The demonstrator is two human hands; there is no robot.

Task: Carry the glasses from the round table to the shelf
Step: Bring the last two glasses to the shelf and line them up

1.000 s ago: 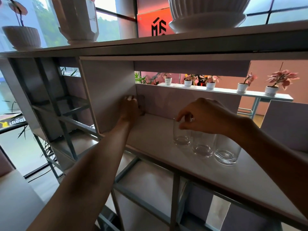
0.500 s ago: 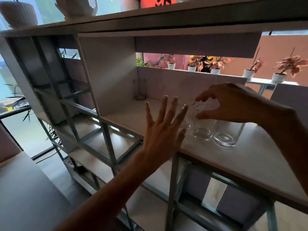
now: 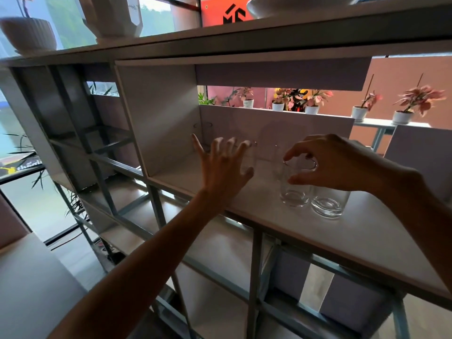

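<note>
Glass tumbler upright on the shelf board of the open, metal-framed shelf unit, pinched near the rim by the right hand, forefinger curled over the lip and thumb pressed to the near wall. Second tumbler just beside it on the right, upright, below the heel of that hand, free of any grip; touching its neighbour or narrowly apart, not discernible. Left hand up in front of the same compartment, fingers spread and fairly straight, holding nothing. Behind those fingers, third tumbler, faint and mostly hidden, contact with the hand impossible to judge. Fourth tumbler well apart from the others, deep in the back left corner of the compartment. On the top board: ribbed white pot at the left, faceted white vase beside it, wide white planter further right, orange sign with a black logo behind. Beyond the back panel, row of potted pink-leaved plants on a ledge.
</note>
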